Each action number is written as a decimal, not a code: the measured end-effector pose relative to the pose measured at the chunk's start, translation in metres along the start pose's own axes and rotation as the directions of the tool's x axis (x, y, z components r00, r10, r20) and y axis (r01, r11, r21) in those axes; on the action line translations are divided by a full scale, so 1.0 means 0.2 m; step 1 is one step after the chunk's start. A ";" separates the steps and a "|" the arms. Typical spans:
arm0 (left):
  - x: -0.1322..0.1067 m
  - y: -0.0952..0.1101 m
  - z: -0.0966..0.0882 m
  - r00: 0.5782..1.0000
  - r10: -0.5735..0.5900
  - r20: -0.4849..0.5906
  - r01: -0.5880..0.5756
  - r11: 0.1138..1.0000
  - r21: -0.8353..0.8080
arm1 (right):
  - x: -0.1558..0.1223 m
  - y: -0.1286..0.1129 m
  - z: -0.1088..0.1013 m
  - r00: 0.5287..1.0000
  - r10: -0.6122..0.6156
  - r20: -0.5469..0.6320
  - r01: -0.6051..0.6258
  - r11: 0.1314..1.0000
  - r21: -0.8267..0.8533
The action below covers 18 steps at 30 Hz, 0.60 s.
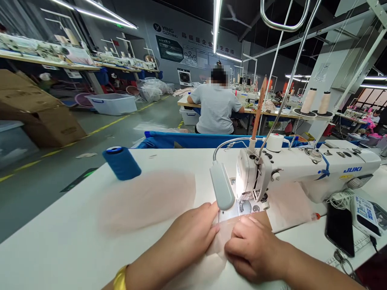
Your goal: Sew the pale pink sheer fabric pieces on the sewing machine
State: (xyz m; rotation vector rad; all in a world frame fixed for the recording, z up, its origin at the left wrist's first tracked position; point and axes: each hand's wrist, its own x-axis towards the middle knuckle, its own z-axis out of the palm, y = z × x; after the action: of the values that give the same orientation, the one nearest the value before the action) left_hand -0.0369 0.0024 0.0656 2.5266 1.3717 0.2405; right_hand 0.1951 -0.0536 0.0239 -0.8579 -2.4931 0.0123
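A white sewing machine (302, 169) stands on the white table (60, 241). Both my hands rest on a thin pale pink fabric piece (222, 235) just in front of the needle area. My left hand (193, 229) presses the fabric from the left with fingers together, its fingertips beside the grey lamp head (222, 187). From the right, my right hand (252, 245) has curled fingers pinching the fabric's edge. Another sheer pink fabric piece (145, 199) lies flat to the left.
A blue thread spool (121, 162) lies on the table's far left. A black phone (340, 229) and a white device (367, 215) sit at the right. A blue bin (196, 140) stands behind the table. Another person (216, 106) sits at a far workstation.
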 end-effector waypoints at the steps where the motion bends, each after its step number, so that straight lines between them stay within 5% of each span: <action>1: 0.00 0.01 0.00 1.000 -0.011 0.016 0.011 1.000 -0.022 | -0.01 0.01 0.00 1.000 0.017 0.008 -0.017 1.000 -0.014; 7: 0.00 0.04 0.00 0.999 0.020 -0.046 -0.023 0.998 -0.054 | -0.04 0.06 -0.06 0.953 0.300 0.033 -0.299 0.924 0.238; 11: 0.02 0.06 0.02 1.000 -0.010 -0.017 0.005 0.971 -0.241 | -0.01 0.01 -0.04 0.901 0.431 0.051 -0.424 0.851 0.311; 15: 0.02 0.07 0.02 0.987 -0.089 0.136 0.150 0.826 -0.544 | 0.01 -0.01 -0.02 0.887 0.460 0.034 -0.437 0.816 0.379; 18: 0.02 0.08 0.01 0.976 -0.130 0.174 0.215 0.674 -0.707 | 0.00 0.01 -0.05 0.840 0.536 0.082 -0.495 0.695 0.522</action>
State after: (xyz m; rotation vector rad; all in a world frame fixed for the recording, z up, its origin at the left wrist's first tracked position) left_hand -0.0215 -0.0029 0.0676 1.7064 1.1485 0.4884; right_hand 0.2012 -0.0536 0.0322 -1.2401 -1.9254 0.8068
